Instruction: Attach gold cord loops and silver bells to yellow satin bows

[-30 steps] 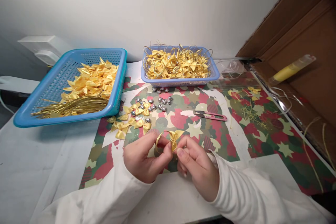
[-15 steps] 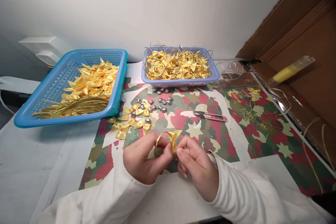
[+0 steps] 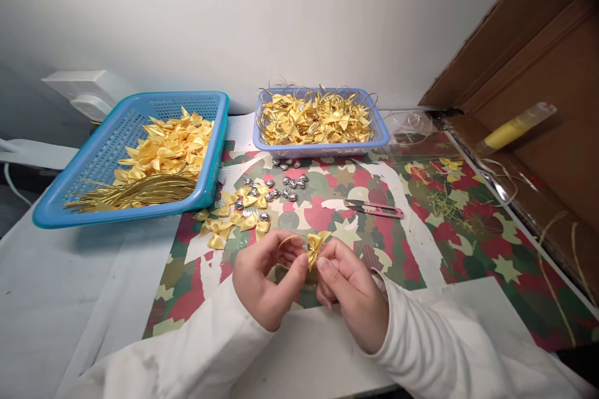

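Note:
A yellow satin ribbon bow (image 3: 315,245) is pinched between my two hands above the table. My left hand (image 3: 269,280) grips its left side with thumb and fingers, and a loop of gold cord (image 3: 286,240) curves from the bow over these fingers. Thumb and forefinger of my right hand (image 3: 353,290) are closed at the bow's lower right edge; what thin piece they pinch there is hidden. Several loose yellow bows (image 3: 218,230) and small silver bells (image 3: 291,183) lie beyond my left hand. Pink-handled thread snips (image 3: 377,209) rest beyond my right hand.
At the left stands a blue basket (image 3: 126,215) of yellow bows and gold cords. A smaller purple-blue basket (image 3: 322,151) of bows with cord loops is at the back. Cord scraps (image 3: 447,209) lie at right, near a cardboard box (image 3: 538,62) and a yellow tube (image 3: 517,128).
The bow has turned and tilted slightly to the right between my fingers. My left hand has shifted right, its fingers more spread behind the cord loop. The view has moved a little.

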### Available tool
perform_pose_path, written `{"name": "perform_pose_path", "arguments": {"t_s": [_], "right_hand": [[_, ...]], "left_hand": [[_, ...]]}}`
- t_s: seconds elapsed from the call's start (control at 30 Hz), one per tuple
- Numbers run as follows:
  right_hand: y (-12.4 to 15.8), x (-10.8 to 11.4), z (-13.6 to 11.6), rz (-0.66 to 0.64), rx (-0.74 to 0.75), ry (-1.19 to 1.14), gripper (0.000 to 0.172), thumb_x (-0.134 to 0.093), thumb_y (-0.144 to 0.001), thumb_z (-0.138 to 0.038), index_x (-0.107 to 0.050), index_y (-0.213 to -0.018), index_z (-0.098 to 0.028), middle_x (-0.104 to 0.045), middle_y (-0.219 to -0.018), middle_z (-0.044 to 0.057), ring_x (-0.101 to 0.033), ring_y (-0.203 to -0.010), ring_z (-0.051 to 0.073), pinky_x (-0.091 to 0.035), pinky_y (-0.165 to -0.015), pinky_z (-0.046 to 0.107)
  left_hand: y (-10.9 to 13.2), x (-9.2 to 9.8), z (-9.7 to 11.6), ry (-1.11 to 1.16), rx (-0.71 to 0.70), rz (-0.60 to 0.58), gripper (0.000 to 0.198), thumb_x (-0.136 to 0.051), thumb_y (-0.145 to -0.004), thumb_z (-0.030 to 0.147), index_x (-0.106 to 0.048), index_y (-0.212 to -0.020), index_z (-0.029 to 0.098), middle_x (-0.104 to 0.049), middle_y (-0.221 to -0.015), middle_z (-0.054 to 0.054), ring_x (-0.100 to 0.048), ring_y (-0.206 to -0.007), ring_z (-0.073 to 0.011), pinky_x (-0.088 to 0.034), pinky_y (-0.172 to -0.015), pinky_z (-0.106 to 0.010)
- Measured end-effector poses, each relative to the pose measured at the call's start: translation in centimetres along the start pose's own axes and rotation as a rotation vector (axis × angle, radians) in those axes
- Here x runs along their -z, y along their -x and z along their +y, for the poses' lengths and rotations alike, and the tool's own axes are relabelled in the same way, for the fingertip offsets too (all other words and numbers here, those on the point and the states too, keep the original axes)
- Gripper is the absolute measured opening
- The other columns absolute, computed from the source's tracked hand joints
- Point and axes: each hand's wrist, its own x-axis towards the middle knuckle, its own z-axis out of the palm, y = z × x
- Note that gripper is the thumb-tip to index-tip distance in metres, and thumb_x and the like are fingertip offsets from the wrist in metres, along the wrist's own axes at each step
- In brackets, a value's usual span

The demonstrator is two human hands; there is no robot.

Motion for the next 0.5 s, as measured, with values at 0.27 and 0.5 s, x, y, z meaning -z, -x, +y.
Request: {"name": "perform_pose_path", "arguments": {"t_s": [0.27, 0.5], "right_hand": [[-0.3, 0.5, -1.3, 0.01, 0.035, 0.191, 0.029, -0.052, -0.088, -0.047, -0.048, -0.079, -0.019, -0.045, -0.056, -0.007, -0.042, -0.05, 0.008, -0.037, -0.049, 0.021], [-0.4, 1.2, -1.7, -0.012, 0.063, 0.367, 0.025, -0.049, -0.09, -0.039, -0.051, -0.076, -0.018, -0.05, -0.056, -0.003, -0.048, -0.05, 0.01, -0.041, -0.05, 0.023]], "left_hand": [[-0.6, -0.5, 0.5, 0.35, 0.328, 0.011, 0.019, -0.076, -0.064, 0.03, -0.064, -0.062, 0.015, -0.054, -0.049, 0.003, -0.049, -0.046, -0.0088, -0.044, -0.047, -0.022], [-0.6, -0.2, 0.6, 0.285, 0.311, 0.061, 0.019, -0.076, -0.062, 0.03, -0.065, -0.062, 0.015, -0.058, -0.05, 0.002, -0.051, -0.045, -0.0093, -0.045, -0.046, -0.022]]}}
